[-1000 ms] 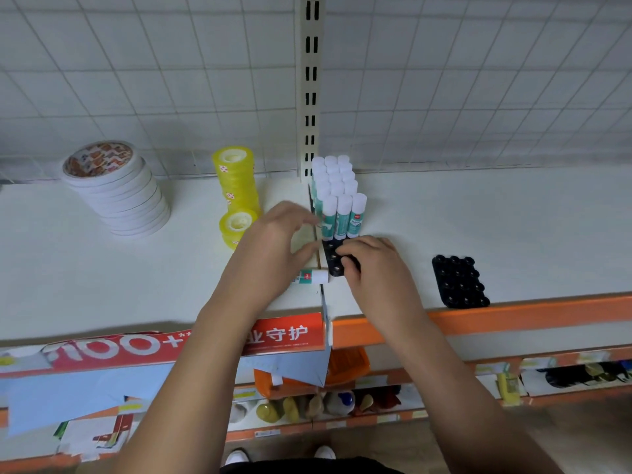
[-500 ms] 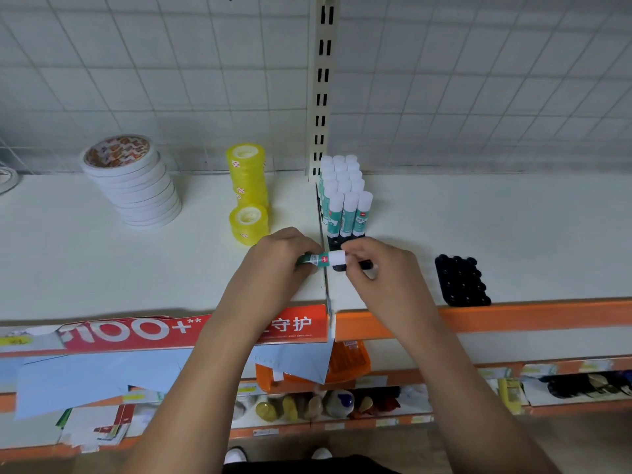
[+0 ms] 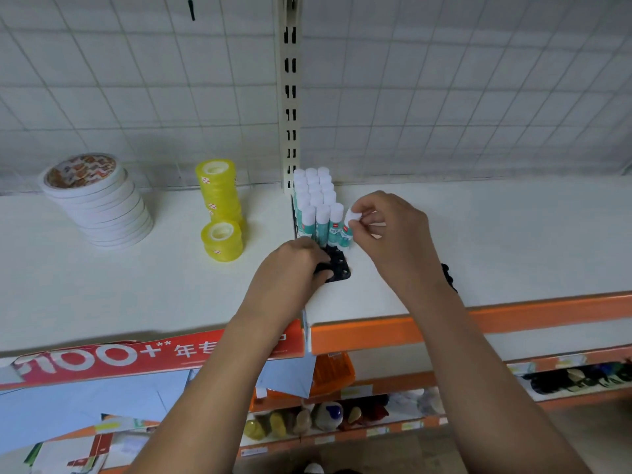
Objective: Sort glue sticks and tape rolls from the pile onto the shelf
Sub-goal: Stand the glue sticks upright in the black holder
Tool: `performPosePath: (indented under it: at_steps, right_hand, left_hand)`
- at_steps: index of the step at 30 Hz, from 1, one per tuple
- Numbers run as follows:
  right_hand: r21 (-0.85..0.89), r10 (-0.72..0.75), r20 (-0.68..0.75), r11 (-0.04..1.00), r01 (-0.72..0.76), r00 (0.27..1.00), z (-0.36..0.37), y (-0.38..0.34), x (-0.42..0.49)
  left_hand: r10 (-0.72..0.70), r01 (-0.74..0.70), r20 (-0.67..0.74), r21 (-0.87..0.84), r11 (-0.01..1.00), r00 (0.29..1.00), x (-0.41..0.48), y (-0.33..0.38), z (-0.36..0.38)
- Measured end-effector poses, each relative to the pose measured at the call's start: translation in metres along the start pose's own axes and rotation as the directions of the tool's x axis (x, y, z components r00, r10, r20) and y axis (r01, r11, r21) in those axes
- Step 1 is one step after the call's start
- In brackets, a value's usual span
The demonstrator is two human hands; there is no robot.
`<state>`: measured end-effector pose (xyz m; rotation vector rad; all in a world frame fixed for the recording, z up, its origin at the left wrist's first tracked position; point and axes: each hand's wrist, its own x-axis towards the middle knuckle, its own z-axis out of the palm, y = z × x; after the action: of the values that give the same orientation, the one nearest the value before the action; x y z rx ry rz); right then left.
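Now our right hand (image 3: 386, 234) has swung the stick (image 3: 351, 221) up at centre frame, pinching it; our left hand (image 3: 290, 265) grips the tray (image 3: 339, 268). We expect slotting next.

A block of glue sticks (image 3: 316, 203) stands upright in tight rows near the back of the white shelf (image 3: 102, 285), their bases set in a black holder (image 3: 338, 268); each has a white cap and a teal label. One loose glue stick (image 3: 349, 224) of the same kind tilts at the right end of the front row, pinched in the right hand (image 3: 393, 234). Left of the block, yellow tape rolls (image 3: 219, 196) form a tall stack, with a shorter yellow stack (image 3: 222, 242) just in front. Further left, flat white tape rolls (image 3: 99, 206) topped by a patterned label make a leaning pile
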<state>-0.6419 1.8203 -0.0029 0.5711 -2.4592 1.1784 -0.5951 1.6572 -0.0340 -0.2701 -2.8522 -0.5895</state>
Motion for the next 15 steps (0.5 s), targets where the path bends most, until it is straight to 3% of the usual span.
performPosePath:
  at_steps: [8,15]
  right_hand:
    - [-0.028,-0.075,0.05,0.997,0.076,0.996,0.015,0.01,0.005]
    - [-0.014,-0.054,-0.017,0.998,0.054,0.998,0.026,0.014,0.001]
  left_hand:
    - [0.017,-0.018,0.037,0.018,1.0,0.999,0.001,-0.002,0.002]
    - [0.009,-0.01,0.034,0.028,1.0,0.999,-0.001,-0.002,0.004]
